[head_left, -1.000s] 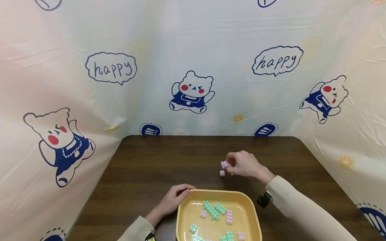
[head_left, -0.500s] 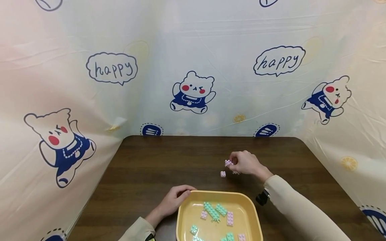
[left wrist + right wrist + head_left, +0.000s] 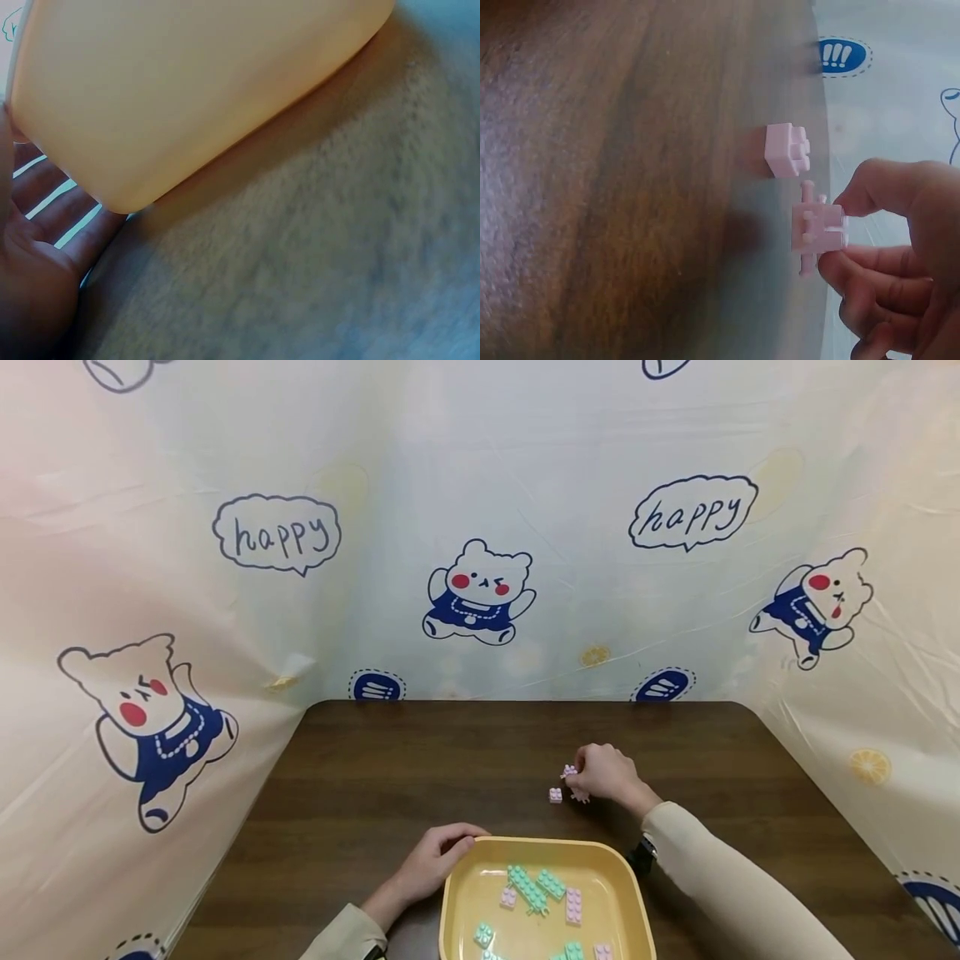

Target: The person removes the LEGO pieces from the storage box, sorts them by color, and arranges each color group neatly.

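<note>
Right wrist view: right hand pinching a pink pegged piece above the table.
Pink block stands on it nearby; left hand, fingers extended, touches the yellow tray.

Room across the table's left — yellow tray blocks nearer.

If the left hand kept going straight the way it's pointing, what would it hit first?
Most likely the yellow plastic tray with rounded corners: the left hand sits right at its far left corner. In the left wrist view the tray hides the ends of the fingers, so exact contact is unclear.
</note>
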`<state>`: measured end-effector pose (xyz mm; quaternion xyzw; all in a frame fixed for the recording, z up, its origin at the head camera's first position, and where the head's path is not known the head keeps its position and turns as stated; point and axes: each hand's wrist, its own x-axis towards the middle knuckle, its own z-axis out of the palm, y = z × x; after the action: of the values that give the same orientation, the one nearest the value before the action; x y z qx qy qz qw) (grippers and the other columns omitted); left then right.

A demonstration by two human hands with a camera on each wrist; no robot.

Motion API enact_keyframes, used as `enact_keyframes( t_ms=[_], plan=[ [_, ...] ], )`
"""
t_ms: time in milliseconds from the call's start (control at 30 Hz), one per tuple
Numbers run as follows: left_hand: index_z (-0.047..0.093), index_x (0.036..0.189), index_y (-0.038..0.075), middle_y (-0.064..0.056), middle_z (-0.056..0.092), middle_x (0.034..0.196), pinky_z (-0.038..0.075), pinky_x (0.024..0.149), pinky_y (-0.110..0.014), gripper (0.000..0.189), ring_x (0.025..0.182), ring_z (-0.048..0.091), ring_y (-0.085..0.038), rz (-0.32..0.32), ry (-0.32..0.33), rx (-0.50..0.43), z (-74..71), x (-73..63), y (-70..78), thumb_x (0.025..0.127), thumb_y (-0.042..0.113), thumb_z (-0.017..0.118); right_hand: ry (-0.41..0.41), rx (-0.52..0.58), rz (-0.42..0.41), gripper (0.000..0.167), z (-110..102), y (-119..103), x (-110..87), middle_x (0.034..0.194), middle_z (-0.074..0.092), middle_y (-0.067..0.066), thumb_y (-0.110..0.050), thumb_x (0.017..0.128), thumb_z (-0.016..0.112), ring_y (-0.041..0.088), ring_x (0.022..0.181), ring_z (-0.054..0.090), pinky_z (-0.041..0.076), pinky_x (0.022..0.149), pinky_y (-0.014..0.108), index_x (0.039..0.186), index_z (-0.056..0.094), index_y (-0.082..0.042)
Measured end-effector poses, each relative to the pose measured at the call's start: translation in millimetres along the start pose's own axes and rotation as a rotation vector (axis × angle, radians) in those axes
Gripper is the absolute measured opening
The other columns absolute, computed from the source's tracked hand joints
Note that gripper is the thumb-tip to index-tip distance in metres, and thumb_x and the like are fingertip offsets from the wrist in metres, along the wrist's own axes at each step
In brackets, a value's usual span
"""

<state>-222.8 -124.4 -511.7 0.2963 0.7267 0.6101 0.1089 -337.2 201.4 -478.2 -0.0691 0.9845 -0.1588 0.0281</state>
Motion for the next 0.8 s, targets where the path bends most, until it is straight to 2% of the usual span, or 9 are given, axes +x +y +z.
enact_keyframes(
  t_ms=[200, 800],
  plan=[
    [0.065, 0.118, 0.002, -0.022, 0.068, 0.112, 0.059, 0.075, -0.037, 0.027, 0.094, 0.068, -0.031, 0.008, 0.004, -0.003, 0.1, -1.4, -1.7, 0.104, 0.015, 0.046, 0.014, -0.013, 0.053, 0.027, 2.8, 1.3, -1.6, 0.069, 0.062, -0.001, -0.042, 0.077, 0.076, 0.018, 0.062, 0.056, 0.044, 0.05, 0.033, 0.08, 0.067, -0.016],
    [0.065, 0.118, 0.0, -0.023, 0.068, 0.111, 0.059, 0.073, -0.039, 0.027, 0.092, 0.068, -0.034, 0.007, 0.003, -0.005, 0.5, -1.4, 0.7, 0.104, 0.014, 0.046, 0.011, 0.005, 0.081, 0.027, 6.4, 5.8, -4.6, 0.07, 0.063, 0.0, -0.041, 0.077, 0.075, 0.018, 0.062, 0.056, 0.044, 0.05, 0.033, 0.081, 0.068, -0.015]
  ],
)
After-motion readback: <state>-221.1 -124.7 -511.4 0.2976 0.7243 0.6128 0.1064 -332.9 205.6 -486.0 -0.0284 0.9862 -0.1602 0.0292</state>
